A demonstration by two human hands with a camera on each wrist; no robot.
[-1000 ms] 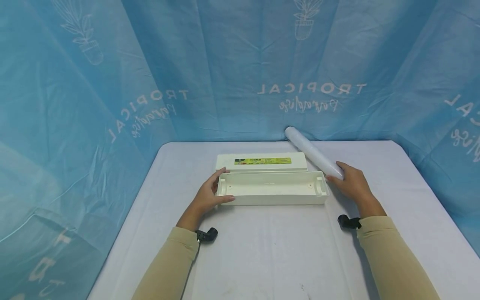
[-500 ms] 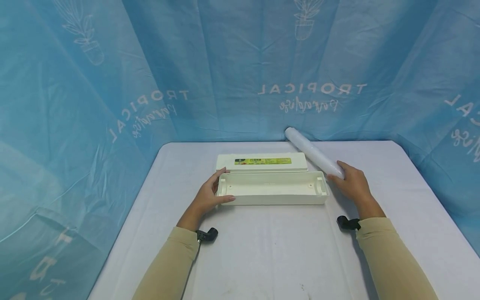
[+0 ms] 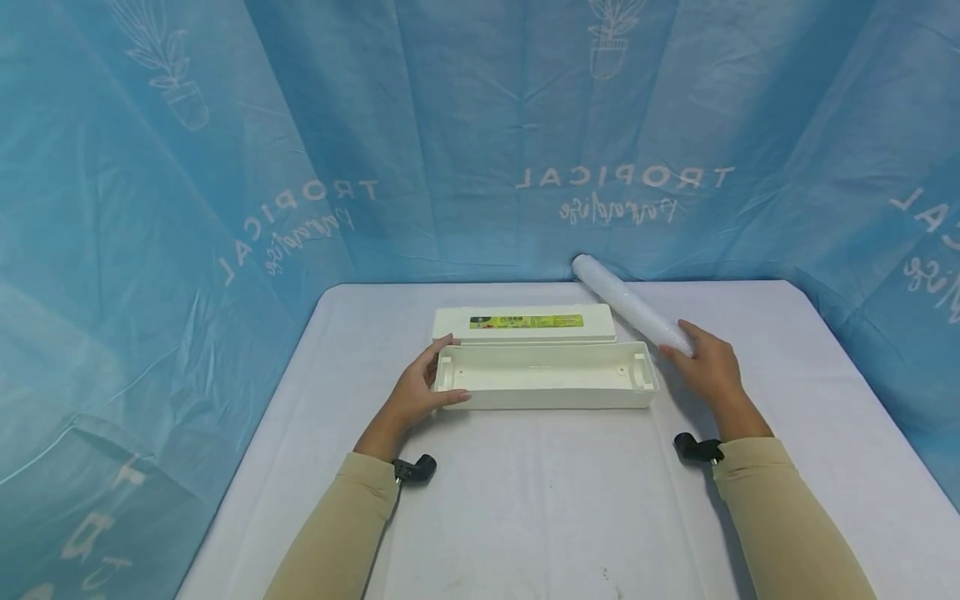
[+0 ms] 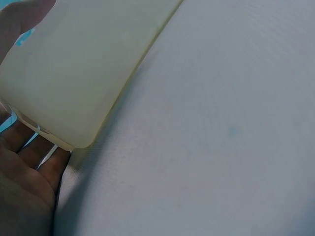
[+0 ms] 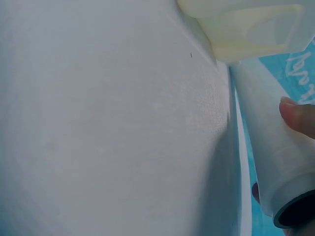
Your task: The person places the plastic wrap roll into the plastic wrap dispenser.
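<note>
A long cream plastic box [image 3: 543,400] lies on the table with its hollow inside facing up. My left hand [image 3: 412,392] grips its left end, thumb along the near wall and fingers behind. In the left wrist view the box wall [image 4: 88,69] fills the upper left, with the fingers curled at its end. Slanting back from the right of the box is a roll of plastic wrap [image 3: 633,304]. My right hand [image 3: 705,362] holds the near end of this roll between thumb and fingers. The roll's dark hollow core [image 5: 298,211] shows in the right wrist view.
Right behind the box lies a matching cream lid [image 3: 450,323] with a yellow-green label. A white cloth covers the table [image 3: 547,517]. Blue printed curtains [image 3: 480,225] stand along the back and both sides, and the roll's far end reaches the back one.
My right hand and the roll have shifted very slightly to the right. My left hand and the box stay where they were.
</note>
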